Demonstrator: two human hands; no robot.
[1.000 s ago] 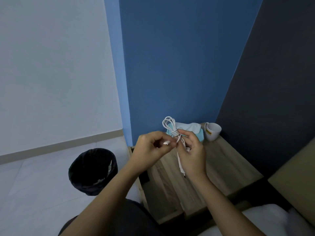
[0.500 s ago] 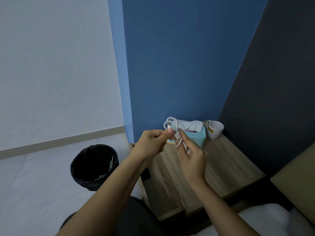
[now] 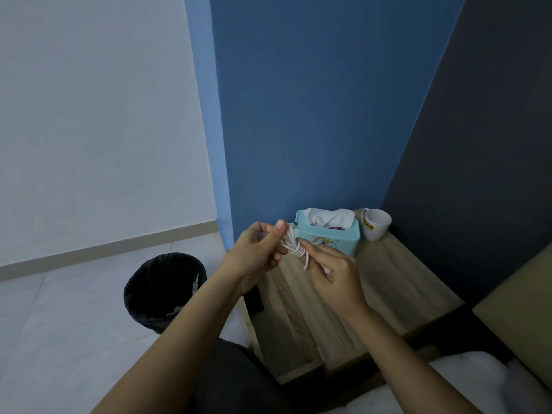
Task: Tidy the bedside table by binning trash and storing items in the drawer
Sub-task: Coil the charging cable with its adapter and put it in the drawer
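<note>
I have the white cable (image 3: 294, 248) bundled between both hands, up in the air over the left edge of the table (image 3: 397, 282), with the tissue box (image 3: 327, 234) just behind it at about one o'clock. My left hand (image 3: 258, 255) pinches the looped end, thumb pressed on top, and my right hand (image 3: 334, 270) pinches the wrapped waist with fingertips, so both grips are narrow and closed on the cable. The loose tail seems to run down under my right palm, though I cannot see its end.

It is a light, limp thing with some springiness: the coils will want to fan open if I let go of the waist. The smooth jacket will likely slide under a lazy pinch, so the best place to hold is across the wound middle, where the turns lock each other, not on a single loop. The plug end is the only stiff part.

The bin (image 3: 165, 289) sits on the floor at nine o'clock from the table; the mug (image 3: 376, 225) stands at the back, just right of the tissue box. The cable belongs in the drawer, I judge, not the bin.
</note>
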